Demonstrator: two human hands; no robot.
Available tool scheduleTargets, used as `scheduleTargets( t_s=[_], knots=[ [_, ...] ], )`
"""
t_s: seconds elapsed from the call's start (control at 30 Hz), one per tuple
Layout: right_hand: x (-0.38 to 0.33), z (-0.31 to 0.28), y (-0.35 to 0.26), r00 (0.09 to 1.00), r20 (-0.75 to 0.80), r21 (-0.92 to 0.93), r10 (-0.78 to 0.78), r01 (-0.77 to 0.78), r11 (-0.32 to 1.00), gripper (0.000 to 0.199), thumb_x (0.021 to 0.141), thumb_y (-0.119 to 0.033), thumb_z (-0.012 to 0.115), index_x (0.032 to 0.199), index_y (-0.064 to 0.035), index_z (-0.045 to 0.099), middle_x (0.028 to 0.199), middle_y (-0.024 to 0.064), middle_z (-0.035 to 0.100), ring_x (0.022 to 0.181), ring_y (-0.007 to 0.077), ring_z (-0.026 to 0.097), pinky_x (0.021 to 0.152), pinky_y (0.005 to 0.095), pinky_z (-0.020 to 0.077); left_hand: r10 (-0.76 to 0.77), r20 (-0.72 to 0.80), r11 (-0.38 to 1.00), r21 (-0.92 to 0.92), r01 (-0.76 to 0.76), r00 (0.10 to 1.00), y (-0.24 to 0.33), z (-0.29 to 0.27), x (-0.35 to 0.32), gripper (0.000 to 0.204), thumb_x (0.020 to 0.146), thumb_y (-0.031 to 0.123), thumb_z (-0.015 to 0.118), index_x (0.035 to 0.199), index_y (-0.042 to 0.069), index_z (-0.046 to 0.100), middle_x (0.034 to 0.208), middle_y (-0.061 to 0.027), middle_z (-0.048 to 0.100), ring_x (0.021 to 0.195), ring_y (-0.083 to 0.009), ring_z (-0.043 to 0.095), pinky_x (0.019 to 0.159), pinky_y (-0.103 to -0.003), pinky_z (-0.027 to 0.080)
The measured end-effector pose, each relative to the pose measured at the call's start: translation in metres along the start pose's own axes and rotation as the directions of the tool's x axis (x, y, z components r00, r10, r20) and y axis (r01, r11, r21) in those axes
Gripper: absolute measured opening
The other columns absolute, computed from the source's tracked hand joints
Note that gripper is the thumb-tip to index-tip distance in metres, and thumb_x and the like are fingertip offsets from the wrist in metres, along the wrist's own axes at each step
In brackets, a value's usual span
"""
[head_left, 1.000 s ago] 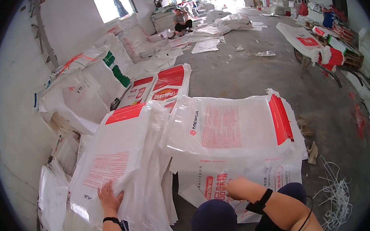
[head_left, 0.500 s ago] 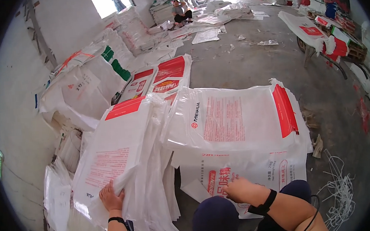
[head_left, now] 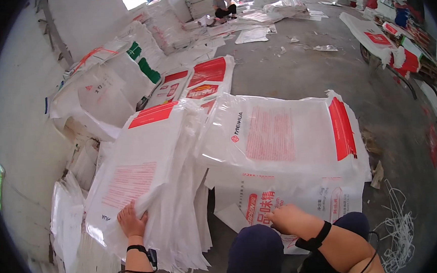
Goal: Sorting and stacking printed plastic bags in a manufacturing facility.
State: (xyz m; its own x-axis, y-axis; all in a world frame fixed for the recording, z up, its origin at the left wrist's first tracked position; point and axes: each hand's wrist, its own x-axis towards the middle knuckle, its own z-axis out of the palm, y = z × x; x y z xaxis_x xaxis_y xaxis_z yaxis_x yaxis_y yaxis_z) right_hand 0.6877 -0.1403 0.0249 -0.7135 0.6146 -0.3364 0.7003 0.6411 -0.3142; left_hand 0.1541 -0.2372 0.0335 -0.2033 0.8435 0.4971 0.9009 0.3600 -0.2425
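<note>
My left hand [head_left: 132, 222] rests on the near edge of a tall stack of flat white woven sacks [head_left: 128, 153]. Its fingers are bent onto the top sack, whose edge is bunched up in a fold by the thumb. My right hand [head_left: 287, 219] hovers by my knees with curled fingers, over or on a white sack with red print [head_left: 311, 191]; what it holds, if anything, is hidden. Beyond that hand another pile of white sacks [head_left: 309, 125] lies crosswise, a red band at its right end.
More red-and-white sacks [head_left: 209, 71] lie behind the stack. A large white bulk bag [head_left: 103, 88] stands by the left wall. Tangled white strapping [head_left: 397, 230] lies on the floor at right. A cart with sacks [head_left: 371, 37] stands far right. A person [head_left: 223, 7] sits far back.
The whole view has tilted a little, shifting things slightly right and up. Both hands stay at nearly the same places on the sacks.
</note>
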Motion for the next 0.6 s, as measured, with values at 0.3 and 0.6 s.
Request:
scheduleTargets(
  t_s=[0.3,0.6],
  knots=[
    [0.013,0.007,0.007,0.993,0.116,-0.041,-0.008,0.013,0.999,0.027,0.091,-0.027,0.056,0.108,-0.0076,0.062,0.101,0.0151,0.068,0.100,0.0323,0.065,0.084,0.0449,0.0506,-0.015,0.031,0.999,0.032,0.014,0.999,-0.005,0.004,-0.001,0.070,0.073,0.043,0.073,0.134,0.015,0.050,0.118,-0.0069,0.057,0.116,-0.0259,0.050,0.107,-0.044,0.031],
    [0.008,0.012,0.006,0.997,0.051,-0.052,-0.062,0.065,0.997,0.027,0.091,-0.029,0.056,0.110,-0.0098,0.061,0.098,0.0146,0.069,0.094,0.0339,0.067,0.078,0.0456,0.0527,-0.022,0.054,0.999,0.031,0.020,0.998,0.001,-0.003,-0.005,0.072,0.071,0.042,0.073,0.134,0.015,0.049,0.118,-0.0074,0.058,0.115,-0.0269,0.050,0.106,-0.045,0.031]
  ],
)
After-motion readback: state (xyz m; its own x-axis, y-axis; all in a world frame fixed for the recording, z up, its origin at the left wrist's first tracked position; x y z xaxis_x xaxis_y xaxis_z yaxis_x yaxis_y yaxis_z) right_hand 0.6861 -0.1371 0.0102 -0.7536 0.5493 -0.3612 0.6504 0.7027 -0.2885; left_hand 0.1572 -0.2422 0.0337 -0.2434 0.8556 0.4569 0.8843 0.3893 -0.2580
